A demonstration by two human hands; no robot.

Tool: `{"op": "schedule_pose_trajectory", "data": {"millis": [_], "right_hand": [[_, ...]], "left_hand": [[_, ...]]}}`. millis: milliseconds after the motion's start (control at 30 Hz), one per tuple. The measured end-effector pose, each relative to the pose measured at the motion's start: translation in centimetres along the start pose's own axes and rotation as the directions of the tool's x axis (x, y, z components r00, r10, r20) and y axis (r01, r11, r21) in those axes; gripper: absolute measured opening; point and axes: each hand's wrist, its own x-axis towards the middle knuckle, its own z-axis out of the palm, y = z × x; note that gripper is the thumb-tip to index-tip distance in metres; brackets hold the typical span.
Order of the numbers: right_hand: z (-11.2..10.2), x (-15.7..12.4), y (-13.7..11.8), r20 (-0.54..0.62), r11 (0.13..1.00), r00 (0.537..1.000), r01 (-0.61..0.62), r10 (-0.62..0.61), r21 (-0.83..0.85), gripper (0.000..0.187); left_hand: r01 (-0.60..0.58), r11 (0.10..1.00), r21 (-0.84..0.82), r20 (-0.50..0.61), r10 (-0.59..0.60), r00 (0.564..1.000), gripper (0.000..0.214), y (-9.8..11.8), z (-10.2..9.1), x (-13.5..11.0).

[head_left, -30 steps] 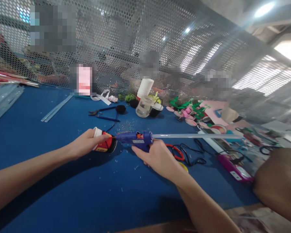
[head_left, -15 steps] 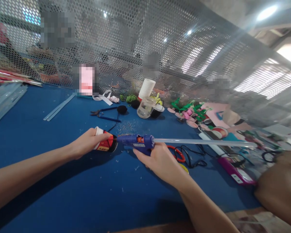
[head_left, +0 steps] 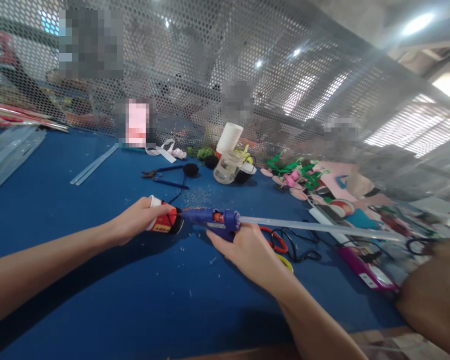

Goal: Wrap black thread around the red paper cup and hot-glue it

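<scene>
My left hand (head_left: 138, 219) is closed around a small paper cup (head_left: 162, 223) with red and yellow print, lying on its side with its black-covered end facing right. Black yarn runs from the cup to a black yarn ball (head_left: 191, 170) behind it. In my right hand (head_left: 249, 247) is a blue hot glue gun (head_left: 213, 218), its nozzle pointing left at the cup's black end. Whether the tip touches the cup I cannot tell. A long clear glue stick (head_left: 322, 228) sticks out of the gun's back to the right.
Blue-handled pliers (head_left: 168, 183) lie behind the cup. Farther back stand stacked white cups (head_left: 230, 137) and a clear plastic cup (head_left: 227, 169). Orange-handled scissors (head_left: 279, 241), a purple power strip (head_left: 367, 269) and another person's arm (head_left: 433, 295) are at right. A perforated metal screen (head_left: 195, 70) borders the table.
The glue stick's far end has dipped a little. The other person's arm at right has shifted slightly. Both my hands keep their hold, with the nozzle still at the cup.
</scene>
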Motion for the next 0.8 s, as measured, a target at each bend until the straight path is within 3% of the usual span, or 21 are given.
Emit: {"op": "schedule_pose_trajectory", "data": {"millis": [467, 800], "right_hand": [[-0.36, -0.28, -0.67, 0.021, 0.990, 0.990, 0.139, -0.139, -0.013, 0.010], [0.13, -0.72, -0.18, -0.022, 0.958, 0.972, 0.228, -0.236, -0.174, 0.007]], "left_hand": [[0.031, 0.994, -0.106, 0.003, -0.031, 1.000, 0.025, -0.05, -0.02, 0.13], [0.035, 0.989, -0.141, 0.012, -0.034, 0.999, 0.023, -0.14, 0.00, 0.18]]}}
